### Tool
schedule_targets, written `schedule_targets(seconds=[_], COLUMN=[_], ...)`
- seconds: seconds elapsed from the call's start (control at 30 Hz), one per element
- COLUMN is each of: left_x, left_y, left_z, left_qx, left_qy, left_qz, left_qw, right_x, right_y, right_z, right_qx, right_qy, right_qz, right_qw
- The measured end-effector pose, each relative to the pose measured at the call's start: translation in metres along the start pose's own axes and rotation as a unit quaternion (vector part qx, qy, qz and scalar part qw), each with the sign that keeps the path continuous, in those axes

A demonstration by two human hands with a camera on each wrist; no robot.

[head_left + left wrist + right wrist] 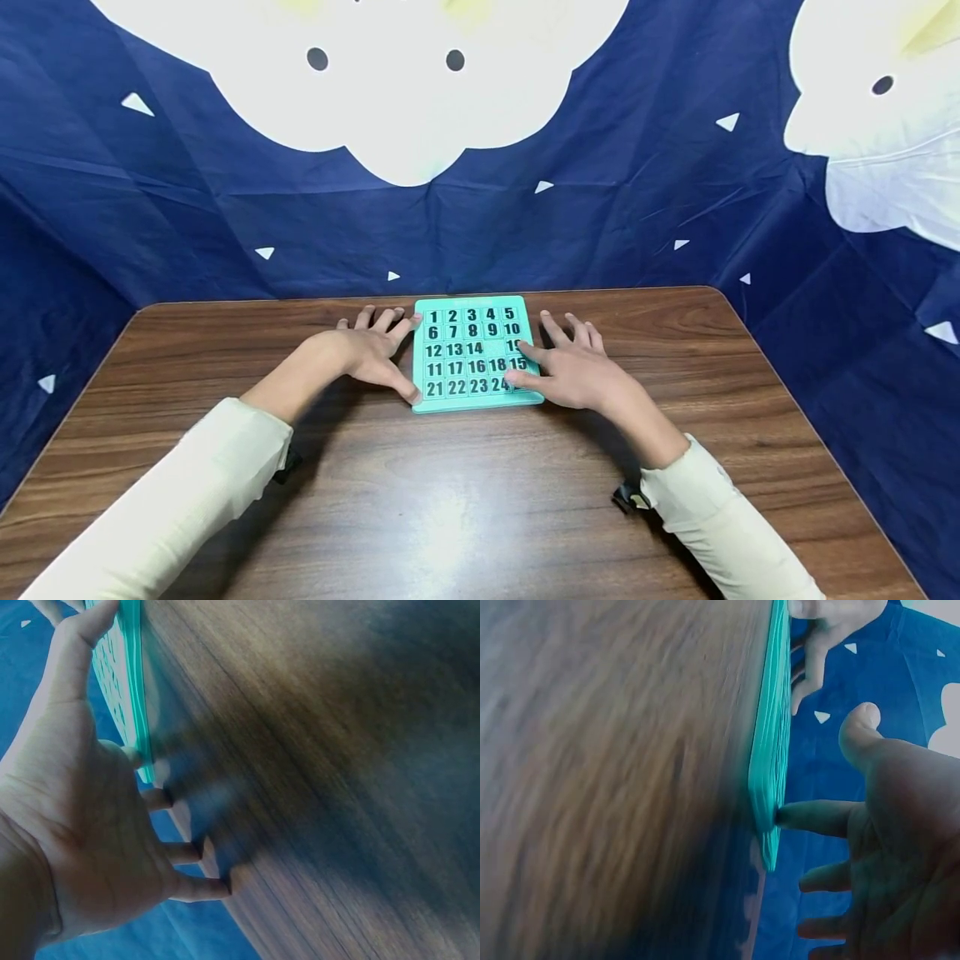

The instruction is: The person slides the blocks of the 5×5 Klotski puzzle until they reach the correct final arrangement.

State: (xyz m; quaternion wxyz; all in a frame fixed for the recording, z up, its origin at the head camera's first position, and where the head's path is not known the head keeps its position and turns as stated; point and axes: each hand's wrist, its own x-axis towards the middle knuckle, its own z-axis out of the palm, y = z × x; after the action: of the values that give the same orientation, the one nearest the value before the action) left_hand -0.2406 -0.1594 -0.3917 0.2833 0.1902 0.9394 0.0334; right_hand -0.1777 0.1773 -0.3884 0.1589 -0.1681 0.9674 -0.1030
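Note:
A teal number sliding puzzle (472, 354) lies flat on the wooden table, its black-numbered tiles in rows with a gap in the third row, left of the 19 tile. My left hand (363, 352) is spread at its left side, thumb at the lower left corner and index finger at the upper left edge. The other fingertips rest on the table in the left wrist view. From the right, my right hand (577, 371) reaches over the puzzle, index fingertip on the 19 tile. Its thumb, raised in the right wrist view, partly hides the bottom right tiles.
The brown wooden table (450, 492) stretches toward me, with its back edge just behind the puzzle. A dark blue curtain (337, 225) with white cloud shapes and small triangles hangs behind and at both sides.

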Motion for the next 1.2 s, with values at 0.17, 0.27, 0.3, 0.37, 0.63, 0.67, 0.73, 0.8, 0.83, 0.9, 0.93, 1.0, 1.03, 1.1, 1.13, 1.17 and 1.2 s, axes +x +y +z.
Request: schedule_targets(seconds=[0.17,0.27,0.3,0.37,0.63,0.67,0.73,0.8,0.83,0.9,0.93,1.0,1.03,1.1,1.13,1.17,1.2], left_x=[0.000,0.001,0.000,0.000,0.000,0.000,0.001,0.001,0.001,0.001,0.000,-0.001,-0.001,-0.001,-0.001,-0.001,-0.001], left_y=[0.001,0.001,0.002,0.002,0.003,0.003,0.003,0.002,0.002,0.001,0.001,0.001,0.001,0.001,0.001,0.001,0.001], left_z=[0.000,-0.001,-0.001,-0.001,-0.002,-0.001,-0.001,0.000,0.000,0.000,0.000,0.000,0.000,0.000,0.000,0.000,0.000], left_qx=[0.000,0.002,0.002,0.004,0.011,0.011,0.009,0.006,0.006,0.005,0.006,0.006,0.006,0.004,0.003,0.003,0.003], left_qy=[-0.001,0.002,0.004,0.005,0.005,0.005,0.003,0.001,0.001,0.001,0.002,0.003,0.003,0.002,0.001,0.001,0.000], left_qz=[0.001,0.001,0.001,0.001,-0.002,-0.002,-0.003,-0.002,-0.002,-0.002,-0.002,-0.003,-0.003,-0.002,-0.001,-0.001,-0.001], left_qw=[1.0000,1.0000,1.0000,1.0000,0.9999,0.9999,0.9999,1.0000,1.0000,1.0000,1.0000,1.0000,1.0000,1.0000,1.0000,1.0000,1.0000], right_x=[0.008,0.005,0.002,-0.007,-0.014,-0.011,-0.005,-0.003,-0.003,-0.005,-0.007,-0.010,-0.012,-0.017,-0.019,-0.020,-0.020], right_y=[-0.010,-0.012,-0.011,-0.008,-0.001,-0.001,-0.003,-0.007,-0.009,-0.013,-0.014,-0.014,-0.013,-0.009,-0.007,-0.005,-0.003], right_z=[0.005,0.004,0.003,0.003,0.005,0.005,0.006,0.008,0.009,0.013,0.014,0.016,0.016,0.015,0.013,0.012,0.011], right_qx=[0.010,0.010,0.007,-0.004,-0.025,-0.026,-0.030,-0.036,-0.037,-0.038,-0.037,-0.036,-0.036,-0.040,-0.042,-0.044,-0.045], right_qy=[-0.011,-0.002,0.003,0.005,-0.027,-0.024,-0.015,-0.014,-0.016,-0.022,-0.024,-0.027,-0.024,-0.019,-0.017,-0.015,-0.013], right_qz=[-0.029,-0.027,-0.023,-0.016,0.013,0.017,0.019,0.011,0.002,-0.015,-0.022,-0.023,-0.019,-0.002,0.006,0.013,0.015], right_qw=[0.9995,0.9996,0.9997,0.9999,0.9992,0.9992,0.9992,0.9992,0.9992,0.9989,0.9988,0.9987,0.9989,0.9990,0.9989,0.9988,0.9988])
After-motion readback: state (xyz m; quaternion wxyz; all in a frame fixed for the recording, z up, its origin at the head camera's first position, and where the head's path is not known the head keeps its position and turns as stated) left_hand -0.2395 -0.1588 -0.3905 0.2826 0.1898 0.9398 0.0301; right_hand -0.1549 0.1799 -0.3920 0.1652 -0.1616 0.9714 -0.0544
